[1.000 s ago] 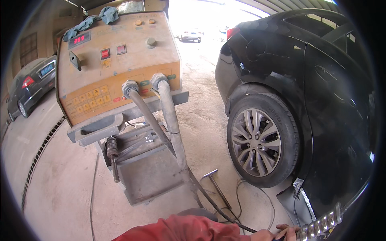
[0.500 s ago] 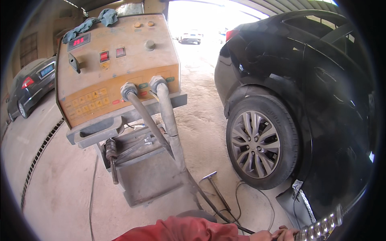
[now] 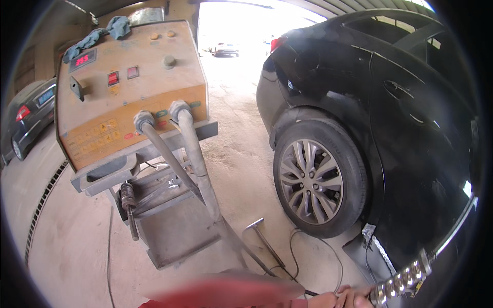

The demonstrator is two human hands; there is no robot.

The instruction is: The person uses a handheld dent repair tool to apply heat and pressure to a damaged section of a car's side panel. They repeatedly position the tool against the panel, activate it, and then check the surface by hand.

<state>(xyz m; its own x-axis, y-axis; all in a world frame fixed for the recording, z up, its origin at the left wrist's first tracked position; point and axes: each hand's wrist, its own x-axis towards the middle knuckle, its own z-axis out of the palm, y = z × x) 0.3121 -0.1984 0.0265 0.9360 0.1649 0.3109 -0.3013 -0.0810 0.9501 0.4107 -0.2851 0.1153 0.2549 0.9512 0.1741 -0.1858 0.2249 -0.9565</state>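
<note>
At the lower right edge, my left hand (image 3: pixel 327 300) and my right hand (image 3: pixel 358 297) are close together, both closed at the rear of a slide-hammer dent puller (image 3: pixel 399 284). Its shiny ribbed metal body points up and right toward the lower side of a black car (image 3: pixel 416 205). The picture's lower edge cuts off part of both hands and the puller's grip. A red sleeve (image 3: pixel 226 292) leads to my left hand. Whether the puller's tip touches the car cannot be made out.
A dusty orange control machine (image 3: pixel 133 92) stands on a cart at left, with two thick grey cables (image 3: pixel 191 143) running down. A T-handled tool (image 3: pixel 266 241) and thin cords lie by the rear wheel (image 3: pixel 313 179). Another car (image 3: pixel 31 115) stands far left.
My view has turned slightly right, so the machine and the black car sit farther left. The puller appears slightly higher in view, with both hands still on it.
</note>
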